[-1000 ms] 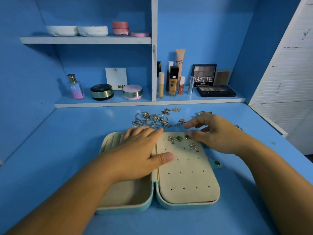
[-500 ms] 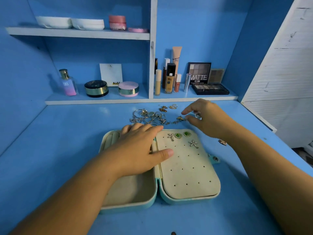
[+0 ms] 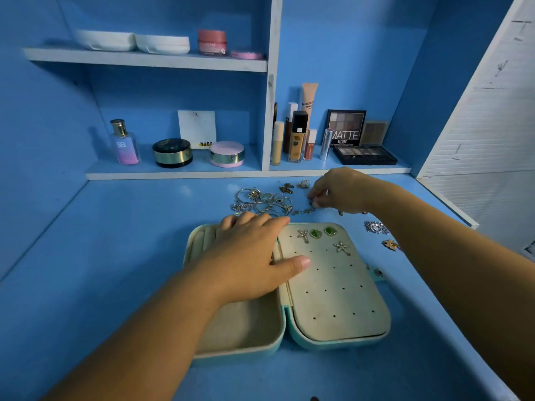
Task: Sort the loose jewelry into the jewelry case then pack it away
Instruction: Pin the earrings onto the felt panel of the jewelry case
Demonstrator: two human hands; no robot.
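Observation:
An open teal jewelry case (image 3: 335, 341) with cream lining lies on the blue desk. Its right panel carries two star earrings (image 3: 341, 247) and two green stud earrings (image 3: 322, 232). My left hand (image 3: 254, 256) rests flat on the case's left half, thumb across the hinge. Behind the case lies a pile of loose jewelry (image 3: 262, 201), rings and small earrings. My right hand (image 3: 337, 192) reaches down at the pile's right end, fingertips pinched on a small piece that is too small to make out.
A silver brooch (image 3: 375, 227) and a gold piece (image 3: 390, 244) lie on the desk right of the case. The shelf behind holds a perfume bottle (image 3: 124, 143), compacts (image 3: 172, 153), foundation bottles (image 3: 298, 137) and eyeshadow palettes (image 3: 364, 154). A white louvred panel (image 3: 492, 125) stands at right.
My right hand moved from the case's top edge back to the loose jewelry and pinched at a small piece. My left hand stayed on the case.

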